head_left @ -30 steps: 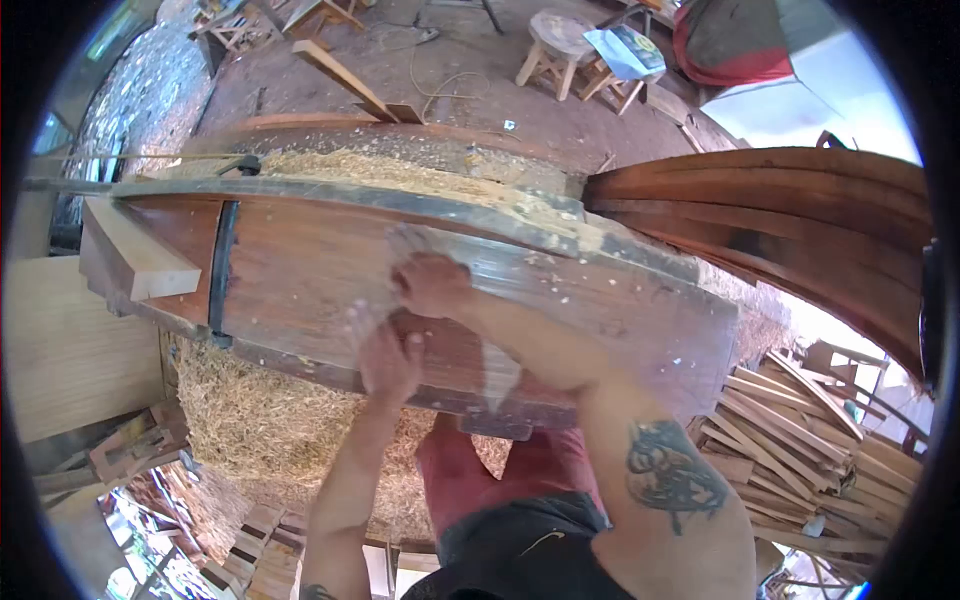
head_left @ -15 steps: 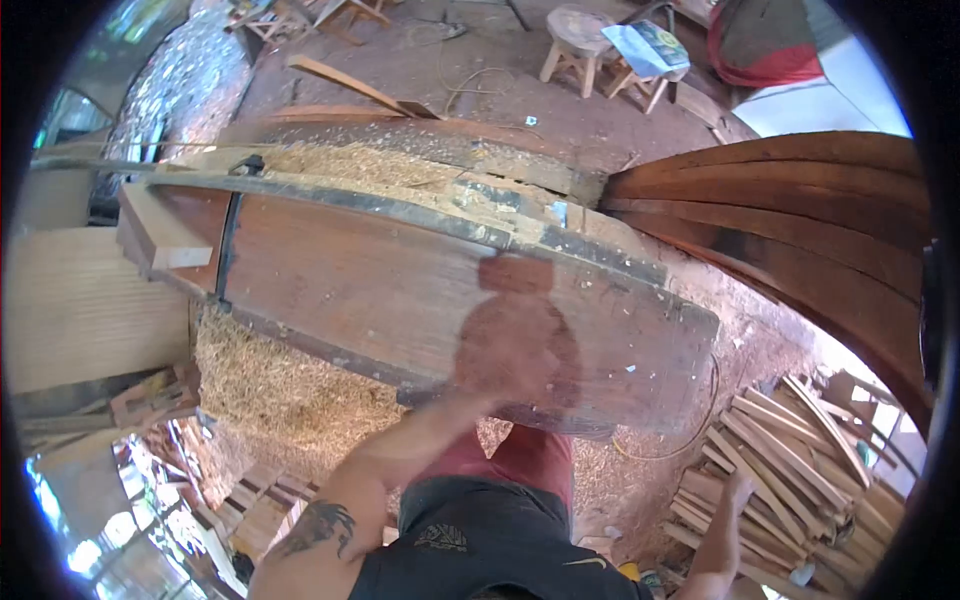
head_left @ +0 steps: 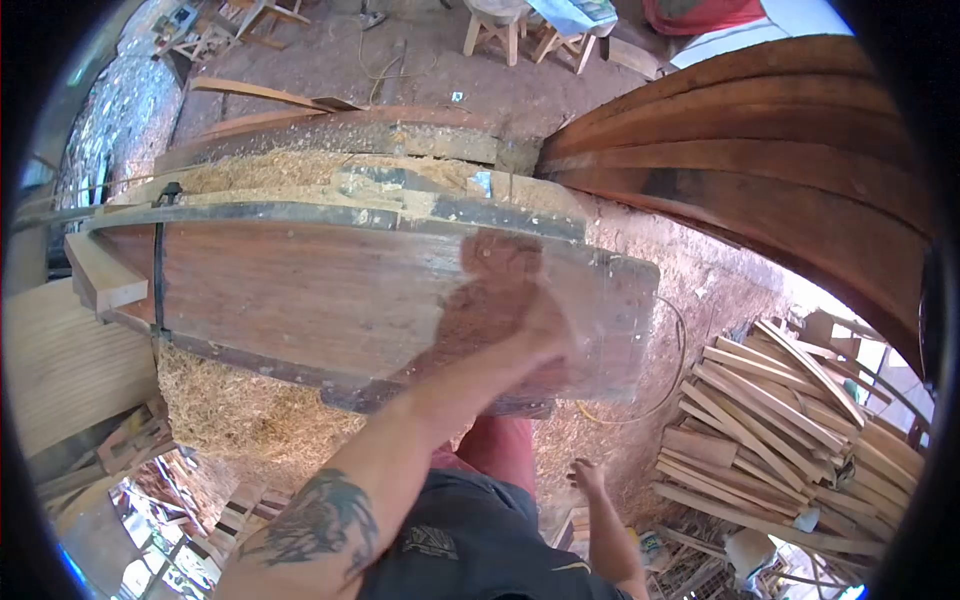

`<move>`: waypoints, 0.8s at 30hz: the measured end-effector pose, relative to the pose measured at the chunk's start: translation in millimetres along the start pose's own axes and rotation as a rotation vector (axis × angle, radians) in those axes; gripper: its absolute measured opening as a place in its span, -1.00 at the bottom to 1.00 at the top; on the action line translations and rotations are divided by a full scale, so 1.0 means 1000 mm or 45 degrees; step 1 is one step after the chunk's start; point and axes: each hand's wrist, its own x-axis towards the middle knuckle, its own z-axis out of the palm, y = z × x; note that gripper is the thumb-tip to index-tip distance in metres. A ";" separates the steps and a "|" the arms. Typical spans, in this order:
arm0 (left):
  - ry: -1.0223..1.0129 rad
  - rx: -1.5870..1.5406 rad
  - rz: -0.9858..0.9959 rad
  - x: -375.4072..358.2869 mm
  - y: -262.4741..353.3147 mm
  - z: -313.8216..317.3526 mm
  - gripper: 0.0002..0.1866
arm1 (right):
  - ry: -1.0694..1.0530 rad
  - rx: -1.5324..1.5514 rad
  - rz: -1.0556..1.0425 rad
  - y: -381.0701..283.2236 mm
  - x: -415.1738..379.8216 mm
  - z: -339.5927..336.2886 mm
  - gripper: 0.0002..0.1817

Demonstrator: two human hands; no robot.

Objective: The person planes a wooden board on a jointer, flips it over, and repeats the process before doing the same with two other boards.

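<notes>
Head view. Left hand (head_left: 530, 325) blurred, pressed flat against the face of the reddish wooden plank (head_left: 330, 290); whether it grips anything, cannot tell. Right hand (head_left: 588, 473) hangs low beside the red shorts (head_left: 500, 450), fingers loosely spread, holding nothing. Plank lies lengthwise, dark-edged, over a heap of wood shavings (head_left: 235, 415); a black strap (head_left: 158, 265) rings its left end. Curved boards (head_left: 780, 170) upper right, stacked offcuts (head_left: 770, 430) lower right, stool (head_left: 495, 25) on the floor beyond.
</notes>
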 end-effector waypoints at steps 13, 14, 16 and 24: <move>0.951 -0.866 -0.075 -0.191 0.010 -0.014 -0.83 | -1.015 0.590 -1.600 -0.226 -0.156 0.319 -0.29; 0.935 -0.870 -0.550 -0.235 -0.021 0.002 -0.80 | -0.837 0.212 -1.841 -0.242 -0.162 0.309 -0.28; 0.923 -0.196 -0.809 -0.300 -0.078 -0.001 -0.75 | -0.420 -0.612 -2.192 -0.281 -0.176 0.280 -0.26; 0.582 0.178 -1.574 -0.580 -0.096 0.125 -0.41 | 1.326 -1.125 -0.477 -0.179 -0.052 -0.179 -0.61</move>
